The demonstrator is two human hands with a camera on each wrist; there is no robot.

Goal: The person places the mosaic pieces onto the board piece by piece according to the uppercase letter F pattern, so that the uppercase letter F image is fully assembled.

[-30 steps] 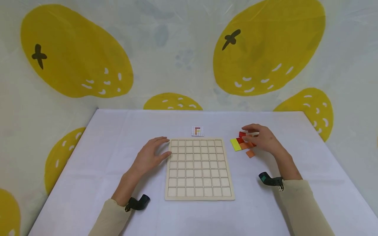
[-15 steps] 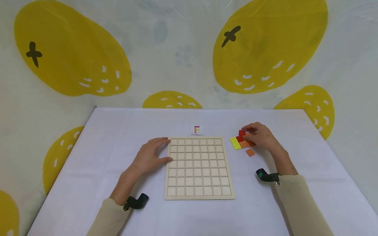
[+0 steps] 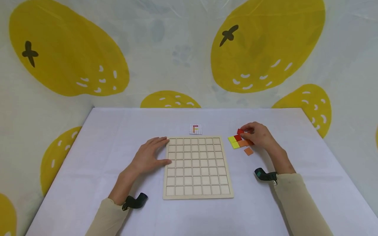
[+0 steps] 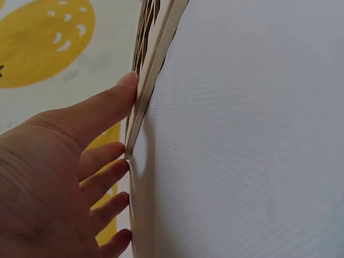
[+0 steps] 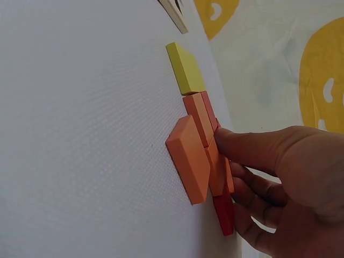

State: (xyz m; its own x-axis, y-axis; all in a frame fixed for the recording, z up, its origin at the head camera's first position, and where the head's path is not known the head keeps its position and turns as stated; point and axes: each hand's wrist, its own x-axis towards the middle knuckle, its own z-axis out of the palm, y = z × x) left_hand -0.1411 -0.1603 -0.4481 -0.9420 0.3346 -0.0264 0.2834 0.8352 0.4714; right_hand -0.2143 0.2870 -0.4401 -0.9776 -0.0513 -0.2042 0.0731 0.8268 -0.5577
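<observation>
**Patterned backdrop [image 3: 177, 59] behind a white-covered bench [image 3: 195, 216], with two hands at a board [image 3: 195, 163] and its neighbouring tiles**

Big yellow fruit-like shapes [image 3: 265, 46] decorate the backdrop. On the bench, the pale, gridded board lies flat between the person's two arms, and a small printed card [image 3: 195, 129] lies just past its far edge.

The left-hand grip [image 3: 146, 157] is open, thumb and fingers spread apart along the board's left edge; the thumb touches the rim.

To the right of the board sits a cluster of small square tiles: yellow tiles [image 3: 232, 139] nearest the board, red tiles [image 3: 237, 138] at the far side, and orange tiles [image 3: 243, 143] partly under the right-hand grip [image 3: 258, 134]. One loose orange tile [image 3: 248, 151] lies nearer the person. The right thumb and fingers are bent down at the cluster; whether they pinch a tile, I cannot tell.

Both arms wear light sleeves [image 3: 301, 200] and dark wrist devices [image 3: 265, 175].
</observation>
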